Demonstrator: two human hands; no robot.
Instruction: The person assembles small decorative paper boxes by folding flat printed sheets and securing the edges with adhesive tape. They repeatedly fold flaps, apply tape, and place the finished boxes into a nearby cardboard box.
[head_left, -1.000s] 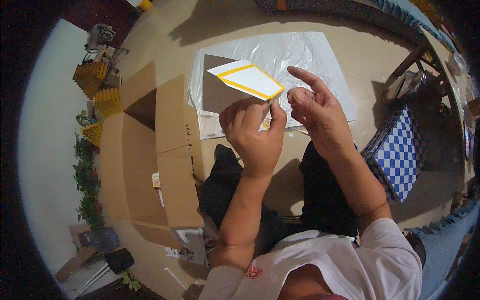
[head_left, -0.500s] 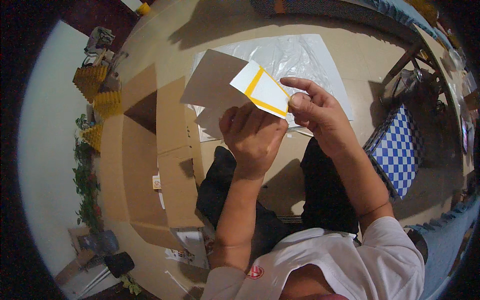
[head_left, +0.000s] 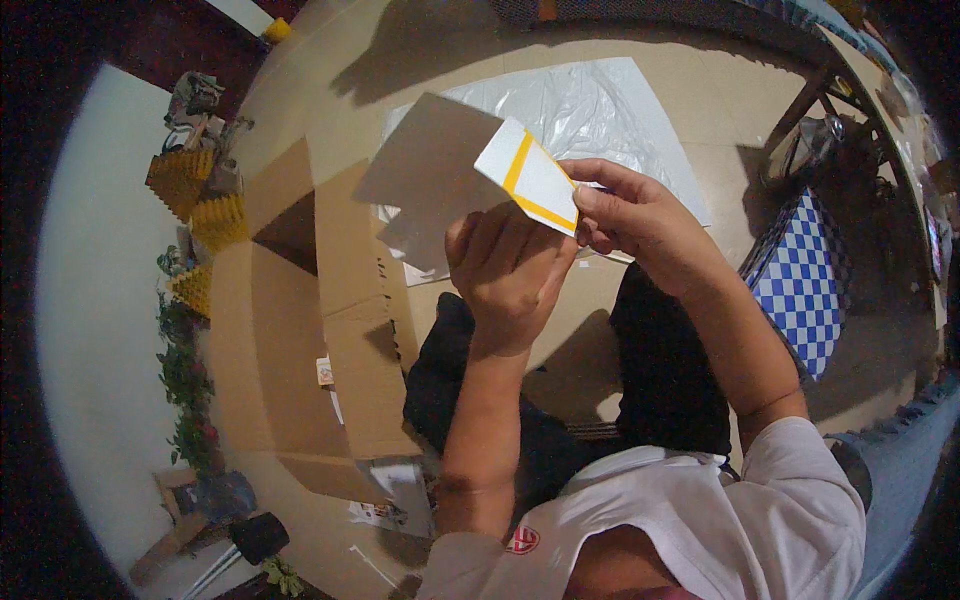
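A folded piece of thin card [head_left: 546, 178] is held up in front of me, with a white face crossed by yellow bands and wide greyish panels spreading to the left. My left hand [head_left: 515, 265] grips it from below, fingers curled behind the white face. At the card's right corner, my right hand [head_left: 640, 220] pinches the edge between thumb and fingers. Some of the right fingertips are hidden behind the card. Beyond it, a white sheet [head_left: 655, 130] with crumpled clear plastic [head_left: 590, 110] lies on the floor.
A large open cardboard box [head_left: 285, 370] stands close on my left, with a small pale packet [head_left: 324, 371] in it. A blue-and-white checked item [head_left: 800, 290] sits at the right beside a wooden table [head_left: 880, 140]. Leafy plants [head_left: 185, 380] line the left wall.
My right index finger, raised off the card before, has come down to its edge, closing the pinch. The left hand keeps its hold. The whole view has shifted slightly.
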